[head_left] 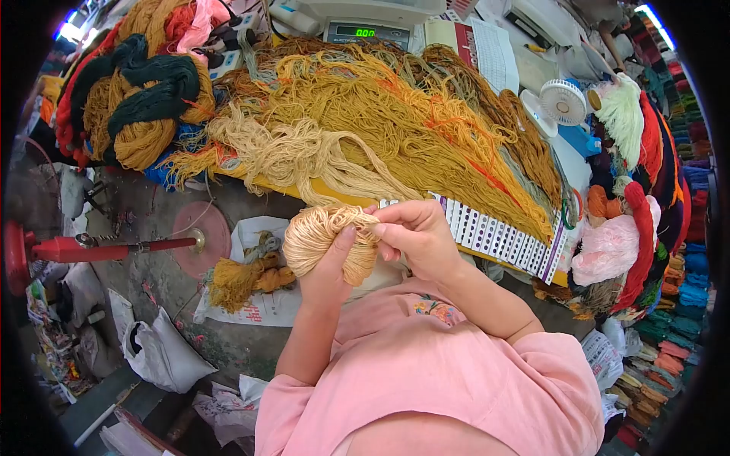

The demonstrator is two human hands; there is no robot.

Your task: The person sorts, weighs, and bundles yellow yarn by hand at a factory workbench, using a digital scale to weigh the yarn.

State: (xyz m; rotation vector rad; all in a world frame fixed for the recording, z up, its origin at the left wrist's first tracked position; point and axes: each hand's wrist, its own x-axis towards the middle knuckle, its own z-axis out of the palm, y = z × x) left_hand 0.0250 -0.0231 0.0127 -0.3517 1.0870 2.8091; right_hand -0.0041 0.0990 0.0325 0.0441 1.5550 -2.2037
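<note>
A glossy cream-peach ball of yarn rests in my left hand, whose thumb presses on its right side. My right hand is closed in a pinch at the ball's upper right, on what looks like a strand of the yarn; the fingertips partly hide it. Just beyond the ball, a loose cream skein lies across the table edge and trails down toward it. Behind that spreads a large heap of mustard-yellow yarn with orange and brown strands.
A digital scale reading 0.00 stands at the back. A shade card runs along the table's front edge. A small white fan and hanging skeins are at right. A red-pink stand fan and white sacks occupy the left floor.
</note>
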